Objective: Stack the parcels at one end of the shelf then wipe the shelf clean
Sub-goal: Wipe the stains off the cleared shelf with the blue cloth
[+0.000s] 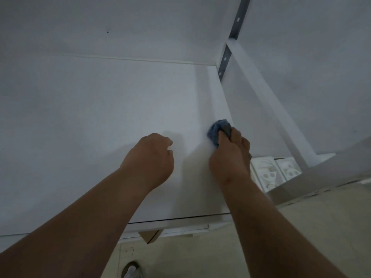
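Blue cloth (217, 131), bunched up, gripped by the right hand (230, 157) with fingers and thumb curled round it, pressed down on the white shelf (90, 117) close to the shelf's right-hand edge. Just left of the cloth, the left hand (149, 157), fingers curled under into a loose fist, nothing held, knuckles low over the shelf; hard to tell whether touching. Both bare forearms reaching in across the shelf's front edge. Beyond the cloth, at the shelf's far right corner, a grey slotted metal upright (225, 59) with a white diagonal brace (267, 109) running down past the shelf's right side. Right of the shelf and lower, white boxes (275, 171) with printed round shapes, side by side. Under the shelf's front edge, a corner of brown cardboard (150, 235) poking out. Below the shelf, pale tiled floor (200, 257) and the toe of a sandalled foot (130, 269). No parcels in view on the shelf itself.
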The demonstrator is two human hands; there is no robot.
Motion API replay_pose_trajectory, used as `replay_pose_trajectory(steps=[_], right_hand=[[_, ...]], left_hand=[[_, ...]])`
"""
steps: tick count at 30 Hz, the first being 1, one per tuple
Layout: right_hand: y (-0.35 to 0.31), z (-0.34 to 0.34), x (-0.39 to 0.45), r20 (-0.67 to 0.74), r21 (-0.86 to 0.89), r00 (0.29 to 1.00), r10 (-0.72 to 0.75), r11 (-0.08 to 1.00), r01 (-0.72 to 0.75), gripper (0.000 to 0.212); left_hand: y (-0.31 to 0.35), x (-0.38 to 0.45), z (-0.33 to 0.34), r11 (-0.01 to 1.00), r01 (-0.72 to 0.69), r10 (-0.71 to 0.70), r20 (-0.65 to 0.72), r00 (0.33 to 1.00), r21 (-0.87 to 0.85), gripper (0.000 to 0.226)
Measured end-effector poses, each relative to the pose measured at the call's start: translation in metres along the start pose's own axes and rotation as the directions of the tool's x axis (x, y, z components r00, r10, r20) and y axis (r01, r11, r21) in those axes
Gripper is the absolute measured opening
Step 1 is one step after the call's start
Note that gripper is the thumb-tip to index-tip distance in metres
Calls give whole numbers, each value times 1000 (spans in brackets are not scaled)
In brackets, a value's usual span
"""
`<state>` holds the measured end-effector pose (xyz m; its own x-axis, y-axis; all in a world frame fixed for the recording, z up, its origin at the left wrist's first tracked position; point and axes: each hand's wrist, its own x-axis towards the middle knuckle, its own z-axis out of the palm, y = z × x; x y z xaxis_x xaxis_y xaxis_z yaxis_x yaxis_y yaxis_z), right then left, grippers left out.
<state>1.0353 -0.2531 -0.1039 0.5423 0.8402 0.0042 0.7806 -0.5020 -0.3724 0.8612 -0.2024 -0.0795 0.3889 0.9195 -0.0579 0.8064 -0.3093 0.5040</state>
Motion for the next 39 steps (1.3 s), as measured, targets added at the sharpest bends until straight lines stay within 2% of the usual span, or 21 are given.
replay_pose_trajectory(steps=[2, 4, 5, 7, 9, 12, 14, 16, 18, 20, 23, 25, 27, 29, 31, 34, 36, 37, 39], right_hand=[[-18, 7, -25, -13, -34, 999, -42, 999, 42, 64], [-39, 16, -49, 62, 18, 982, -178, 984, 177, 65], [-47, 21, -55, 104, 49, 958, -266, 964, 262, 66], [-48, 26, -55, 95, 102, 890, -447, 893, 438, 59], [-34, 20, -39, 40, 102, 865, -500, 863, 494, 53], [5, -1, -6, 28, 113, 965, -259, 960, 254, 51], [16, -5, 6, -9, 73, 995, -102, 992, 102, 60], [3, -1, 1, -39, -61, 997, -72, 996, 70, 65], [-20, 10, -17, -67, -88, 995, -77, 994, 71, 66], [-48, 21, -41, -38, -38, 980, -196, 980, 194, 65], [-83, 37, -59, 33, 66, 872, -489, 872, 486, 61], [-93, 36, -46, 31, 160, 816, -578, 808, 566, 61], [-88, 32, -19, 84, 125, 787, -611, 790, 600, 52], [-73, 26, 16, 139, 43, 820, -556, 830, 556, 49], [-47, 18, 46, 145, 30, 901, -410, 912, 410, 58], [-9, 9, 67, -17, 174, 995, -99, 979, 101, 61], [-6, 12, 63, -20, 113, 999, 36, 993, -34, 59], [-14, 15, 57, -22, 46, 999, 36, 998, -34, 61], [-44, 20, 38, -29, -17, 998, -60, 998, 60, 65]], left_hand=[[-3, 2, 0, 1000, 12, -12, -25, 1000, -3, 36], [-4, 6, -2, 1000, 7, -6, -36, 999, 22, 33], [-3, 8, -3, 1000, 9, -8, -32, 999, 27, 30], [-2, 12, -6, 999, 24, -23, -27, 999, 24, 24], [-2, 13, -8, 1000, 24, -23, -41, 999, 20, 23], [-3, 8, -8, 1000, 12, -12, -78, 997, -4, 29], [-4, 7, -10, 999, 29, -33, -104, 994, -38, 32], [-7, 5, -12, 997, 48, -57, -136, 989, -66, 31], [-10, 5, -14, 995, 63, -75, -168, 983, -75, 28], [-14, 7, -16, 997, 58, -65, -197, 978, -45, 26], [-21, 16, -19, 998, 61, -65, -216, 974, -26, 32], [-22, 21, -20, 998, 52, -58, -230, 972, -34, 35], [-21, 25, -19, 1000, 3, -8, -250, 968, -20, 36], [-19, 29, -16, 999, -49, 42, -238, 970, -23, 33], [-17, 32, -13, 998, -55, 48, -205, 978, -27, 33], [-19, 36, -14, 999, -36, 32, -168, 985, -20, 40], [-24, 41, -15, 999, -35, 33, -154, 988, -9, 41], [-25, 43, -15, 999, -32, 32, -145, 989, -2, 41], [-24, 48, -13, 1000, -29, 30, -126, 992, 8, 41]])
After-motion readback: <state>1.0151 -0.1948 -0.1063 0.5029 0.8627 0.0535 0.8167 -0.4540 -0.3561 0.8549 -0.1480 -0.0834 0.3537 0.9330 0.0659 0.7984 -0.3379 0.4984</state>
